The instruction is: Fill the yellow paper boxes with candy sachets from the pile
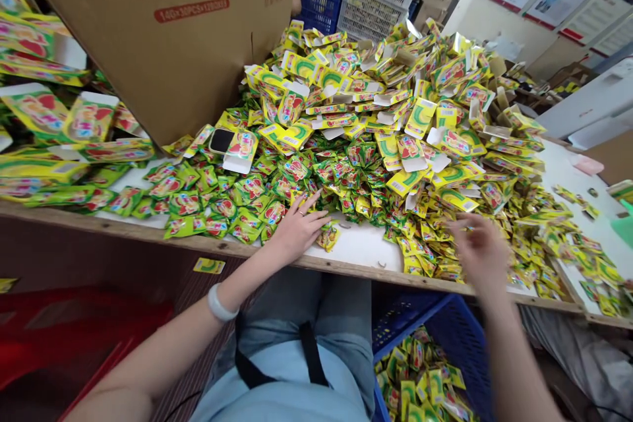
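At the front edge of the white table, the left hand is rested with its fingers spread beside the green packets. Above the yellow packets, the right hand is blurred; whether anything is pinched cannot be told. Behind the packets, small yellow boxes are heaped. At left, a large brown carton is stood; below, further packets are held in a blue crate.
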Available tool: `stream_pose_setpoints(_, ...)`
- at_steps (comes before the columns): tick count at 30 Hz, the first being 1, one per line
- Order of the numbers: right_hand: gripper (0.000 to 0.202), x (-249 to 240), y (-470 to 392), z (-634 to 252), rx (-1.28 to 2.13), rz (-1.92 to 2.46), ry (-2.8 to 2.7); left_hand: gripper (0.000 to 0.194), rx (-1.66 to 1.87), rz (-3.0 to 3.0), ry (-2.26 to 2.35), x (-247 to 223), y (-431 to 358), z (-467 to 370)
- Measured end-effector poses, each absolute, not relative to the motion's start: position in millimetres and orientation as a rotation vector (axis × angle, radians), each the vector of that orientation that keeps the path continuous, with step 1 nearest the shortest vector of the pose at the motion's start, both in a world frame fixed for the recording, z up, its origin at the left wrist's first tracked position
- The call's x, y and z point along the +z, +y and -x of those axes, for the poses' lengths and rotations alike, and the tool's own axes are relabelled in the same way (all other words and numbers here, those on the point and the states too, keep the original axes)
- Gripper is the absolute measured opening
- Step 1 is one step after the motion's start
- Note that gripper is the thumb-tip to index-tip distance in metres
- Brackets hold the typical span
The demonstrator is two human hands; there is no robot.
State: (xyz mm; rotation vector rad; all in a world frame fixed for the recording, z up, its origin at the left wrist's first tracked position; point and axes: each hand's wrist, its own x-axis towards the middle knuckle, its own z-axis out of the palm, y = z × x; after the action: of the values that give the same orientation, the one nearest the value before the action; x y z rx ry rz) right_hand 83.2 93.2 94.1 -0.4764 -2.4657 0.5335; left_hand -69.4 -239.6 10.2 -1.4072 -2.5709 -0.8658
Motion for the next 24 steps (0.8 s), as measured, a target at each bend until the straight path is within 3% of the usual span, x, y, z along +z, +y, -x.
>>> stream_pose_setpoints(3,0.035,43,-10,-32,0.769,0.108,-2.81,0.032,-1.298,1.087,-2.431,9,-237,66)
stream_pose_setpoints(6,0.028,12,-68,-5,0.774,0.098,-3.014,0.033,-1.62,0.721,-2.352,17,-242,58)
stream_pose_setpoints(13,0.013,20,-26,-33,1.034,-0.024,-3.072,0.042,-2.268,0.421,-2.348,20,-235,50)
stream_pose_setpoints(19,0.029,46,-22,-54,2.059,0.116,-2.235,0.045,-2.659,0.519,-2.238,19,-188,34)
stream_pose_setpoints(21,0.033,46,-36,-50,2.166,0.237,-1.975,0.046,-2.758,0.454,-2.088,21,-175,23)
stream_pose_setpoints(24,0.035,37,-55,-40,2.038,0.397,-1.848,0.05,-2.888,0.262,-1.841,22,-161,7)
